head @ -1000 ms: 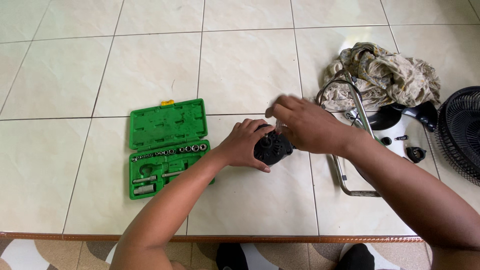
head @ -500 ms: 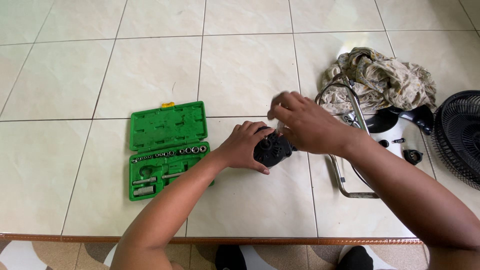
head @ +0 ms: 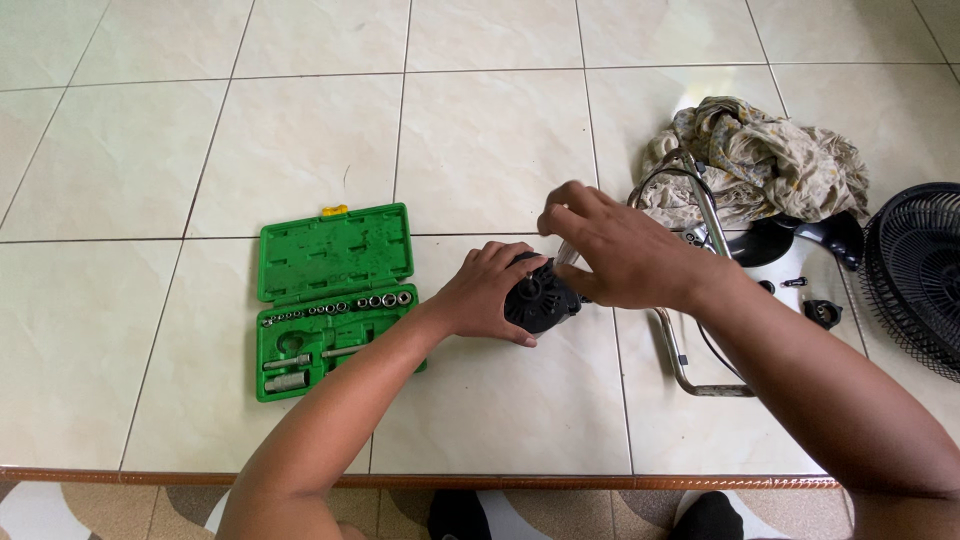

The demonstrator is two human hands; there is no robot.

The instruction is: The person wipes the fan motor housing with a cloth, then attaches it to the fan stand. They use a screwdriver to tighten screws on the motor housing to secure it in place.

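black motor (head: 540, 300) | between hands | left hand (head: 485, 295) grips it | right hand (head: 620, 255) pinches on top

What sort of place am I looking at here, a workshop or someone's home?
Most likely a home floor used for a repair, not a workshop: glossy cream floor tiles, a patterned rug edge nearest the camera, a crumpled cloth, and an open green socket set lying on the tiles.

One package noted: green plastic socket-set case (head: 335, 298), rectangular, lid open, on the floor tiles left of the hands; no labels, signs or screens seen
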